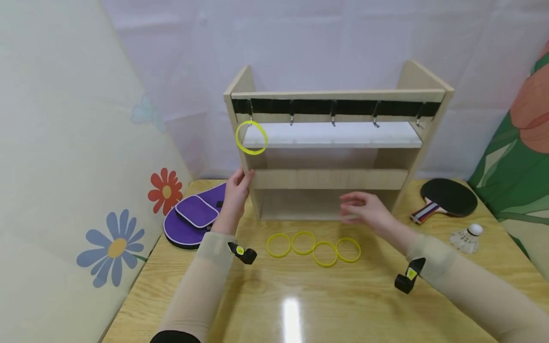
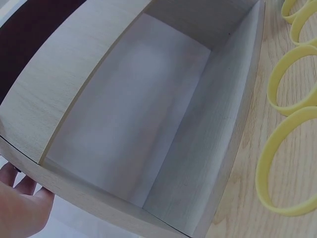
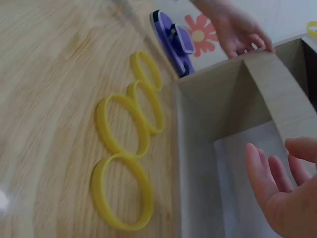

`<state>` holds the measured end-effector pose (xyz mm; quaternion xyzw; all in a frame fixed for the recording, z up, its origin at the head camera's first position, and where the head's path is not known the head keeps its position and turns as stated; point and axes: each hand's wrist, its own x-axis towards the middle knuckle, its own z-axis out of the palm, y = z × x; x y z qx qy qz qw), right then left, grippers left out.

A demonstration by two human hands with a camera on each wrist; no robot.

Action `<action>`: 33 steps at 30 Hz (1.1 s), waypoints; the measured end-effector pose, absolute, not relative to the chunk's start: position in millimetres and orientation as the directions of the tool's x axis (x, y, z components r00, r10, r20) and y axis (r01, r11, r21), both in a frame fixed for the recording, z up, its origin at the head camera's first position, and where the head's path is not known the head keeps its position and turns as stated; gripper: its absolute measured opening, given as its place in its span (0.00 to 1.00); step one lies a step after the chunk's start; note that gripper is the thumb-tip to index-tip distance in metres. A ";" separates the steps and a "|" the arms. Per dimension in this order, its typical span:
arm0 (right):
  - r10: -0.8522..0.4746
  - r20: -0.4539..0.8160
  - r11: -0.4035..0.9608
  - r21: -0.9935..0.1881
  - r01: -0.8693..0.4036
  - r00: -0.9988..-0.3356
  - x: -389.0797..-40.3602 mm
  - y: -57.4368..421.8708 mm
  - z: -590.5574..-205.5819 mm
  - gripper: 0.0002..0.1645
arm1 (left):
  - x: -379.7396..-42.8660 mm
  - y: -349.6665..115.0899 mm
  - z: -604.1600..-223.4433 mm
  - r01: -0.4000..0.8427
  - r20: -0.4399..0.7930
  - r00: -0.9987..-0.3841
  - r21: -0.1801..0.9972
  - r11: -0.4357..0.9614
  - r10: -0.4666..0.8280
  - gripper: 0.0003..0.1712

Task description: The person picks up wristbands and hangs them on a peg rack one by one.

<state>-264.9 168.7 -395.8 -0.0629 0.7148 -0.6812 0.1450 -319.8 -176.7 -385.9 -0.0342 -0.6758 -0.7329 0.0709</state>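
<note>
A wooden rack (image 1: 328, 179) with a row of metal hooks (image 1: 333, 120) along its upper bar stands on the table. One yellow ring (image 1: 252, 152) hangs from the leftmost hook. My left hand (image 1: 237, 193) holds the rack's left side panel, thumb at the front edge and fingers on the outer face. Several more yellow rings (image 3: 146, 191) lie in a cluster on the table before the rack. In front of the lower compartment, my right hand (image 1: 364, 209) hovers with loosely bent fingers (image 3: 265, 181) and nothing in them.
A purple paddle case (image 1: 182, 228) lies left of the rack, partly behind my left arm. On the right are a black table tennis paddle (image 1: 450, 196) and a white shuttlecock (image 1: 465, 239). Flower-patterned panels border both sides of the table.
</note>
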 end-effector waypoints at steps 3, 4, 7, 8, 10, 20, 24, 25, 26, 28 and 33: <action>-0.279 -0.139 0.097 -0.989 0.116 -0.950 -262.8 177.4 -404.1 0.26 | -320.6 -176.5 -385.4 0.151 0.147 -0.988 0.986 -0.077 -0.056 0.29; -0.282 -0.139 0.100 -0.988 0.115 -0.949 -262.2 180.5 -406.4 0.26 | -320.9 -176.6 -385.3 0.151 0.147 -0.988 0.986 -0.075 -0.055 0.29; -0.281 -0.150 0.103 -0.987 0.126 -0.948 -260.6 188.7 -413.6 0.28 | -321.3 -176.8 -385.2 0.145 0.141 -0.988 0.987 -0.071 -0.058 0.29; -0.283 -0.153 0.101 -0.986 0.129 -0.947 -259.8 191.3 -415.7 0.29 | -321.3 -176.9 -385.2 0.142 0.138 -0.989 0.987 -0.070 -0.059 0.29; -0.283 -0.162 0.106 -0.985 0.137 -0.945 -258.4 196.5 -419.9 0.30 | -321.7 -177.2 -385.2 0.139 0.136 -0.989 0.988 -0.064 -0.056 0.29; -0.296 -0.189 0.097 -0.981 0.168 -0.936 -254.8 219.4 -445.6 0.31 | -320.2 -175.8 -387.5 0.145 0.141 -0.988 0.986 -0.083 -0.056 0.29; -0.293 -0.219 0.085 -0.976 0.203 -0.931 -255.0 227.3 -453.1 0.32 | -320.3 -176.1 -389.0 0.138 0.134 -0.989 0.987 -0.083 -0.056 0.29; -0.292 -0.224 0.083 -0.975 0.208 -0.930 -255.2 228.8 -454.2 0.32 | -320.4 -176.3 -389.1 0.137 0.133 -0.990 0.987 -0.083 -0.056 0.30; -0.295 -0.225 0.082 -0.974 0.210 -0.929 -255.6 230.4 -455.2 0.33 | -320.5 -176.6 -389.2 0.135 0.131 -0.990 0.987 -0.082 -0.055 0.30; -0.301 -0.225 0.077 -0.974 0.212 -0.927 -256.7 232.6 -456.9 0.33 | -320.9 -177.2 -389.2 0.134 0.130 -0.990 0.988 -0.078 -0.055 0.30; -0.332 -0.231 0.067 -0.973 0.222 -0.914 -257.8 234.9 -458.2 0.33 | -322.4 -177.9 -389.2 0.153 0.148 -0.987 0.985 -0.081 -0.061 0.29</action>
